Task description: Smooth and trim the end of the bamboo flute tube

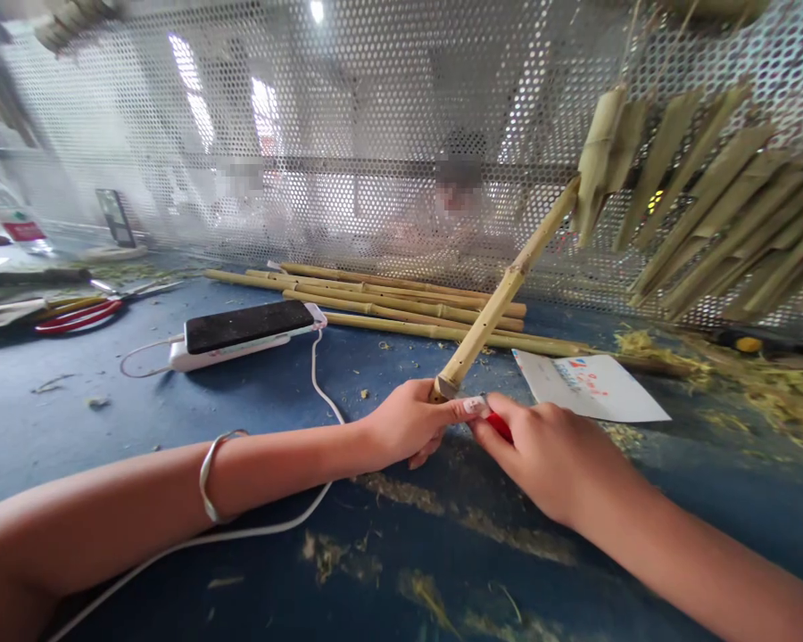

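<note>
Nearest the camera, the blue counter [140, 401] is smeared with pale fibre dust. Both forearms reach across it, the left one wearing a thin silver bangle [209, 473]. The left hand [408, 423] is clenched around the lower end of a bamboo stick [501, 299]. That end sits just above the counter, and the rest slants up and away to the right. Touching that hand, the right hand [549, 455] is closed on a red-handled tool [500, 426]. Its working end is hidden between the fingers, so the kind of blade cannot be told. It presses close to the stick's cut end. The work in hand looks like trimming or scraping that end. Judged from the grip, any further stroke calls for the left hand to keep the stick from twisting, while the right works in short, controlled pushes away from the left thumb. Left of the stick, a white cable [318, 374] runs to a phone [247, 325] lying on a white power bank [231, 355]. Just right of the stick lies a printed paper card [592, 385]. Behind the stick, a row of bare bamboo stalks [401, 308] lies flat. Far to the left are red-handled scissors [80, 316]. Beyond the stick's top end, dried bamboo sheaths [709, 205] hang on a perforated metal screen [348, 134].
</note>
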